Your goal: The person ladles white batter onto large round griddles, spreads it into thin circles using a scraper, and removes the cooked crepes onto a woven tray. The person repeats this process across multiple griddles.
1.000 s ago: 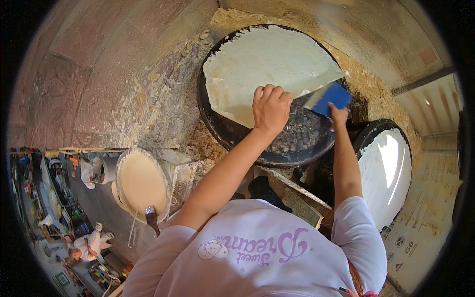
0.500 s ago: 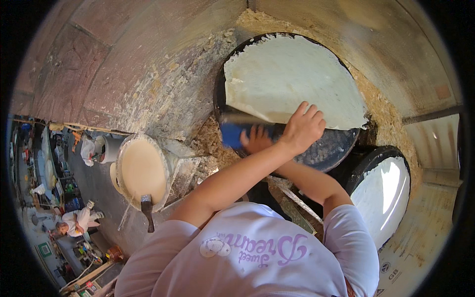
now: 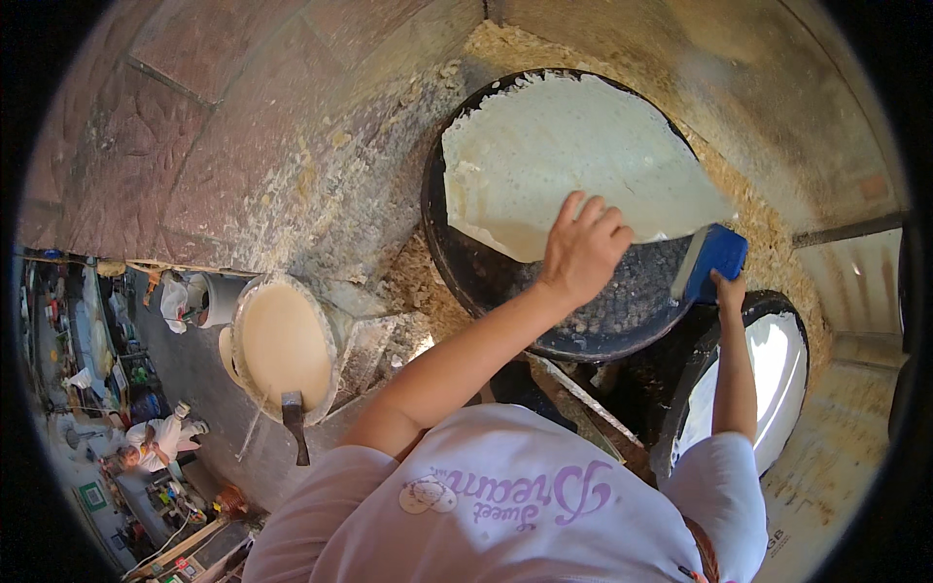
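Note:
A large round black griddle (image 3: pixel 593 316) lies ahead of me. A thin pale crepe (image 3: pixel 573 146) covers its far part, while the near part is bare and dark. My left hand (image 3: pixel 585 251) is over the crepe's near edge with its fingers curled. Its thumb is hidden, but it appears to grip that edge. At the griddle's right rim, my right hand (image 3: pixel 729 285) holds a blue scraper (image 3: pixel 717 260) with a pale edge, next to the crepe's right corner.
A second round griddle (image 3: pixel 695 384), with a white layer on it, is at the right. On the left stands a bucket (image 3: pixel 335 335) of beige batter, a flat brush (image 3: pixel 293 413) leaning at its rim. Crusted walls (image 3: pixel 321 165) surround the griddle. Farther left, a person (image 3: pixel 160 437) is among clutter.
My right hand has swept the scraper from the griddle's left side to its right rim, uncrossing my arms. The crepe's near edge has shifted and lifted, baring more griddle at left.

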A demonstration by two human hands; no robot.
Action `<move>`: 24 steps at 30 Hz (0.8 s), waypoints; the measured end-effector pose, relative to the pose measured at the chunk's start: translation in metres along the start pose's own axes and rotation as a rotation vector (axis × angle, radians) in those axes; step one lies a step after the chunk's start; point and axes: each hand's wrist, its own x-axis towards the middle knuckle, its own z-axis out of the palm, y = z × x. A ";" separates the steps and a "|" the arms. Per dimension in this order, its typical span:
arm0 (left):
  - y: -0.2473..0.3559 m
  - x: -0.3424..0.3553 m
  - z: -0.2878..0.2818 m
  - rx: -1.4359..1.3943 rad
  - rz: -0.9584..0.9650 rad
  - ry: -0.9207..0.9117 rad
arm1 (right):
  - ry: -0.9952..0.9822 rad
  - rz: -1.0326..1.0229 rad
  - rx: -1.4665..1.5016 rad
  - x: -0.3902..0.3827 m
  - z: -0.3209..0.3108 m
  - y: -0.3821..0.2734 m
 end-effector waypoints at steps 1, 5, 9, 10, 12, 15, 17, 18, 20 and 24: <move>-0.002 0.003 0.001 -0.020 -0.028 0.040 | 0.052 0.186 0.172 0.027 0.008 0.009; -0.003 0.016 -0.006 0.098 -0.031 0.080 | -0.212 0.335 0.209 0.043 0.116 -0.077; 0.013 0.028 -0.019 0.127 0.022 0.088 | -0.671 -0.341 0.108 -0.080 0.225 -0.122; 0.014 0.029 -0.018 0.121 0.047 0.059 | -0.701 -0.492 -0.102 -0.119 0.222 -0.132; 0.011 0.026 -0.014 0.156 0.085 0.007 | -0.793 -0.779 -0.401 -0.188 0.224 -0.143; 0.011 0.028 -0.009 0.133 0.103 -0.075 | -0.853 -1.065 -0.596 -0.243 0.241 -0.151; 0.009 0.041 -0.006 0.121 0.130 -0.051 | -0.352 -1.528 -0.705 -0.243 0.247 -0.170; 0.013 0.046 -0.007 0.115 0.144 -0.042 | -0.235 -1.403 -0.692 -0.211 0.257 -0.177; 0.024 0.060 -0.010 0.107 0.186 0.017 | -0.085 -1.115 -0.689 -0.139 0.265 -0.186; 0.029 0.059 -0.025 0.159 0.191 0.021 | -0.209 -0.598 -0.748 -0.038 0.194 -0.162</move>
